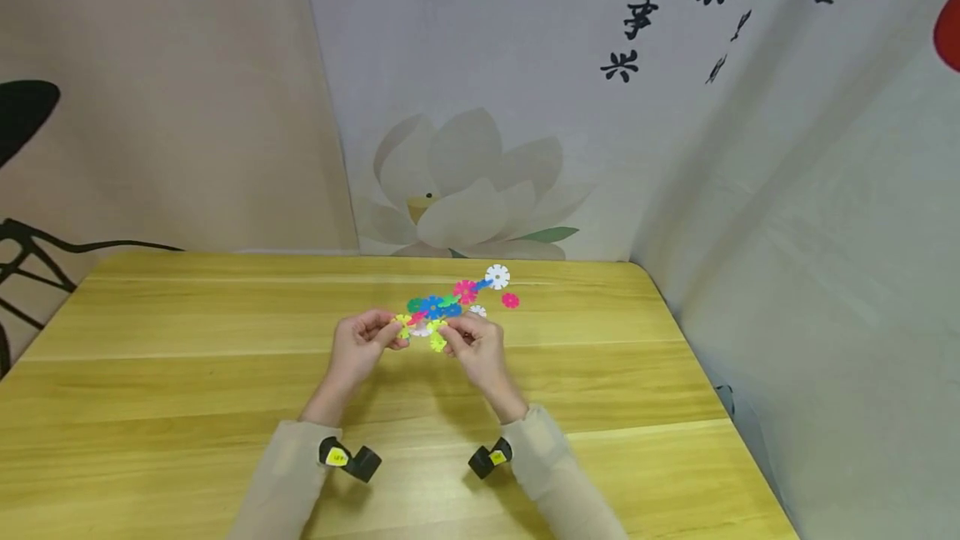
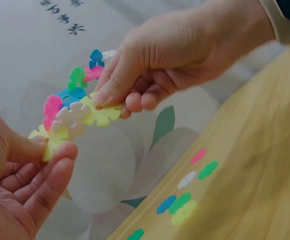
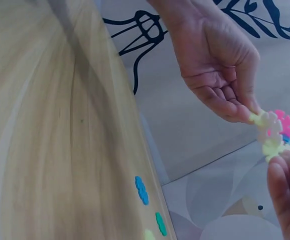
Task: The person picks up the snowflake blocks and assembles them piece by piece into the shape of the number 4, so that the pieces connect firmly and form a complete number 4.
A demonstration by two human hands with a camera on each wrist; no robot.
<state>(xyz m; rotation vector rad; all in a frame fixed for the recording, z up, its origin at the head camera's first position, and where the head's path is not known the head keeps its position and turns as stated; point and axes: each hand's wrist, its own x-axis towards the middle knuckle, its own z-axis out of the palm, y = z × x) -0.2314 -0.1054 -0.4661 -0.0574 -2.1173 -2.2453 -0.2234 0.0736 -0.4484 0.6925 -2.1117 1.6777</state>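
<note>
Both hands hold a joined chain of notched flower-shaped discs above the table. The left hand (image 1: 362,345) pinches a yellow disc at one end; in the left wrist view that yellow disc (image 2: 51,141) lies between thumb and fingers. Another yellow disc (image 2: 102,112) is pinched by the right hand (image 2: 157,62). A white disc (image 2: 71,120) links the two yellow ones. Beyond it the chain runs through pink (image 2: 52,111), blue and green (image 2: 77,78) discs, up to a white disc (image 1: 497,277) at the far end.
Loose discs lie on the wooden table (image 1: 210,390) near its back edge, among them a pink one (image 1: 510,300), a green one (image 2: 208,169) and a blue one (image 3: 141,190). A curtain with a printed flower (image 1: 468,182) hangs behind the table.
</note>
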